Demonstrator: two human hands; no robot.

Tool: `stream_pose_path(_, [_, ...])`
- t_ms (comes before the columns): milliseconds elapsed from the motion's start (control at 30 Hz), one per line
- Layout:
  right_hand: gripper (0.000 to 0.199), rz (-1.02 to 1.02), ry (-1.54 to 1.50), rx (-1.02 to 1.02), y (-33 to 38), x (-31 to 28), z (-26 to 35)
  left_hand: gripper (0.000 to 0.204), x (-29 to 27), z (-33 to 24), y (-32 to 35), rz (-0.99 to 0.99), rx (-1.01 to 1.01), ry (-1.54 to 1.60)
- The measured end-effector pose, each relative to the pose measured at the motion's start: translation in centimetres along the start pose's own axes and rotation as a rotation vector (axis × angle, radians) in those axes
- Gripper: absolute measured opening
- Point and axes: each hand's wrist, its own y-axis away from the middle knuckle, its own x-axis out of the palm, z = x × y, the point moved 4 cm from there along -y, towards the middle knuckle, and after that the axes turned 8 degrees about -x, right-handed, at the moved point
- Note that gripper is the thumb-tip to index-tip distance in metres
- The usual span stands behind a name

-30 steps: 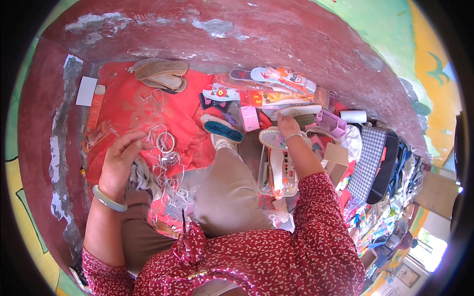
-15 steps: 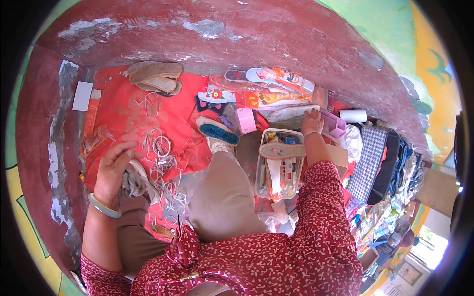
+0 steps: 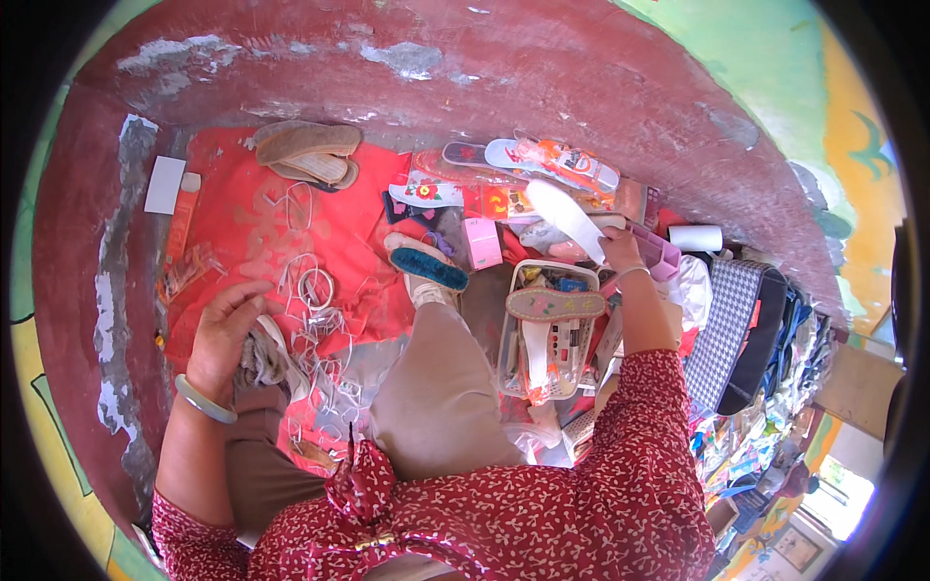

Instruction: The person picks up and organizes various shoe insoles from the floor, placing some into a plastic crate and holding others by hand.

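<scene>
My right hand (image 3: 622,251) is closed round one end of a white insole (image 3: 565,220), which points away to the upper left. It is raised above a heap of other insoles. Nearest to my left, over the knee, my left hand (image 3: 225,334) hangs with its fingers apart and nothing in them. Just below it are a grey fuzzy shoe (image 3: 260,358) and tangled white cords (image 3: 325,329). A shoe sole with a teal fuzzy lining (image 3: 428,265) rests by my foot. An embroidered insole (image 3: 555,304) lies across a white plastic basket (image 3: 505,339) of small items.
A worn red wall (image 3: 465,87) curves along the far side. Brown insoles (image 3: 308,145) lie on a red cloth (image 3: 232,223). Around my right hand are a pink box (image 3: 482,242), a purple plastic tray (image 3: 663,254) and a white roll (image 3: 696,237). A houndstooth bag (image 3: 731,320) stands farther right.
My right hand has taken hold of the white insole and lifted it off the pile, drawing back slightly toward me. The left hand has barely moved.
</scene>
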Motion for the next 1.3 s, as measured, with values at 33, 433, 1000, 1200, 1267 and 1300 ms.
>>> stream_pose_path(33, [0.025, 0.059, -0.306, 0.087, 0.7, -0.5, 0.2, 0.022, 0.2, -0.3, 0.0, 0.01, -0.009, -0.009])
stream_pose_path(433, [0.021, 0.664, -1.012, -0.726, 13.6, 5.9, 32.7, 0.042, 5.7, -1.7, 2.1, 0.26, -0.085, 0.125])
stream_pose_path(1000, [0.078, -0.026, 0.504, 0.126, -8.8, -1.5, 11.2, 0.018, -0.4, -0.9, 1.2, -0.148, -0.147, 0.256])
stream_pose_path(1200, [0.089, 0.16, 0.502, 0.083, -7.7, -0.8, 10.1, 0.016, 0.7, -1.8, 1.3, -0.155, -0.117, 0.321])
stream_pose_path(1267, [0.085, 0.176, 0.624, 0.042, -5.9, 0.4, 11.5, 0.016, 0.6, -1.7, 1.6, -0.148, -0.132, 0.316])
stream_pose_path(1300, [0.085, 0.118, 0.629, -0.015, -5.3, 1.5, 11.1, 0.016, 0.4, -1.6, 1.7, -0.137, -0.149, 0.302])
